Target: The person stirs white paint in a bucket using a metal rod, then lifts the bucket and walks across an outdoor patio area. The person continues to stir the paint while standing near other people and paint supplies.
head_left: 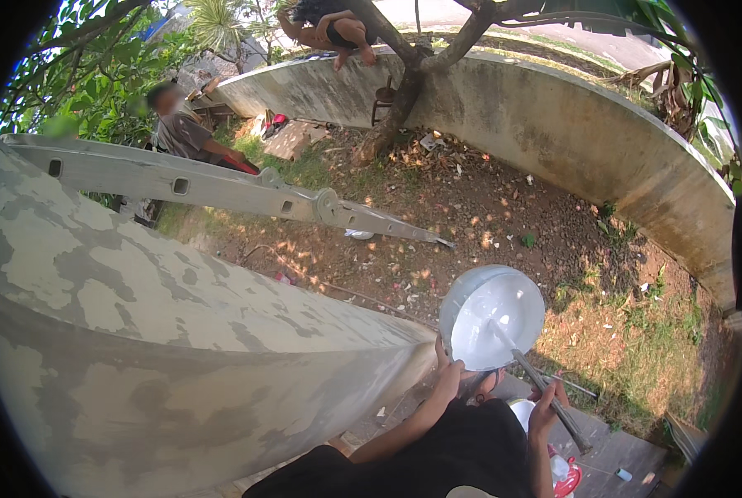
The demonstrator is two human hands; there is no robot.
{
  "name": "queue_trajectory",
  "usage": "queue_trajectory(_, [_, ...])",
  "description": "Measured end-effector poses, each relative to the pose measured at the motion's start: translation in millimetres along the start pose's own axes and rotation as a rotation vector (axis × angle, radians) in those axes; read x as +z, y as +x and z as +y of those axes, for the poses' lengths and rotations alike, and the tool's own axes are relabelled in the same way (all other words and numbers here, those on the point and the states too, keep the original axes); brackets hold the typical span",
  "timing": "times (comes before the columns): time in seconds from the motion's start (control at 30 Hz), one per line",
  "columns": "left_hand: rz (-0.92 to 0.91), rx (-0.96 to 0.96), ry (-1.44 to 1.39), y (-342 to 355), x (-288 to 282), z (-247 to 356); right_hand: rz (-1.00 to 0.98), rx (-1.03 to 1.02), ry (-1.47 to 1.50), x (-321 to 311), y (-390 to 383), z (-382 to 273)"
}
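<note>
My left hand (447,375) grips the near left rim of a round white bowl (458,311), which is tilted so that its white-coated inside shows. My right hand (545,408) is closed around a long grey-handled tool (538,378). The tool's far end reaches into the bowl and looks coated in white; whether it is a brush or a stirring stick I cannot tell. To the left of my hands stands a pale wall (221,315) with grey patches on its surface.
A metal ladder (230,187) slants across the left. One person (184,133) is beyond it; another person (338,29) sits on the curved boundary wall (553,116). A tree trunk (400,116) rises there. Below me are a white container (521,410) and a red object (570,481).
</note>
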State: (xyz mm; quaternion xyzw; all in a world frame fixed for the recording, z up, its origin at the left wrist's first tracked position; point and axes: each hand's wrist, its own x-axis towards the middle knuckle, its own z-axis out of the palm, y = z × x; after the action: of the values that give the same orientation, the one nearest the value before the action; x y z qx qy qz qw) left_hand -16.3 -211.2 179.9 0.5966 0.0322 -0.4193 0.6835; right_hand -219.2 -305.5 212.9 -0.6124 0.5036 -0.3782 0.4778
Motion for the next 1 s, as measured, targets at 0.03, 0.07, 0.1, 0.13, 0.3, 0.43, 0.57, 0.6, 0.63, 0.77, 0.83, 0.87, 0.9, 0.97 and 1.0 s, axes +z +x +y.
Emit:
queue_trajectory(0.03, [0.006, -0.006, 0.026, 1.2, -1.9, -3.4, 0.005, -0.011, -0.016, 0.4, -0.3, 1.8])
queue_trajectory(0.07, [0.017, -0.033, 0.059, 2.5, -3.1, -6.8, 0.025, -0.026, -0.027, 0.6, 0.5, 3.6])
queue_trajectory(0.1, [0.008, -0.030, 0.045, 3.2, -4.3, -10.1, 0.026, 0.007, -0.003, 0.6, -0.5, 4.8])
queue_trajectory(0.13, [0.009, -0.041, 0.038, 4.5, -5.6, -11.9, 0.016, -0.011, -0.018, 0.1, 0.3, 6.1])
queue_trajectory(0.3, [0.005, -0.077, -0.021, 4.4, -6.1, -11.8, -0.001, -0.022, -0.010, 1.4, 0.3, 8.7])
queue_trajectory(0.43, [0.016, -0.071, -0.037, 3.1, -4.1, -8.8, -0.015, -0.034, -0.002, 4.1, 2.3, 9.2])
queue_trajectory(0.57, [0.022, -0.057, 0.012, 6.1, -6.9, -12.9, -0.024, -0.002, 0.015, 5.4, 4.4, 10.9])
queue_trajectory(0.6, [0.023, -0.066, 0.000, 7.1, -8.2, -14.9, -0.028, -0.005, 0.011, 5.6, 5.0, 11.4])
queue_trajectory(0.63, [0.023, -0.073, -0.011, 8.3, -9.7, -16.7, -0.032, -0.008, 0.008, 5.6, 5.5, 11.7])
queue_trajectory(0.77, [0.012, -0.086, -0.061, 12.5, -13.0, -22.0, -0.042, 0.023, 0.016, 5.8, 7.9, 11.2])
queue_trajectory(0.83, [0.019, -0.060, -0.058, 13.1, -13.2, -22.4, -0.062, 0.054, 0.025, 6.0, 9.1, 10.1])
queue_trajectory(0.87, [0.025, -0.056, -0.059, 13.1, -12.9, -22.0, -0.063, 0.049, 0.017, 6.0, 9.8, 9.6])
queue_trajectory(0.9, [0.026, -0.050, -0.049, 12.9, -12.7, -21.2, -0.065, 0.045, 0.009, 6.2, 10.4, 9.2])
queue_trajectory(0.97, [0.034, -0.051, -0.038, 12.0, -12.2, -18.9, -0.069, 0.029, -0.001, 6.4, 11.8, 9.4])
queue_trajectory(1.0, [0.035, -0.061, -0.036, 11.6, -11.8, -17.5, -0.071, 0.018, -0.003, 6.7, 12.5, 10.2])
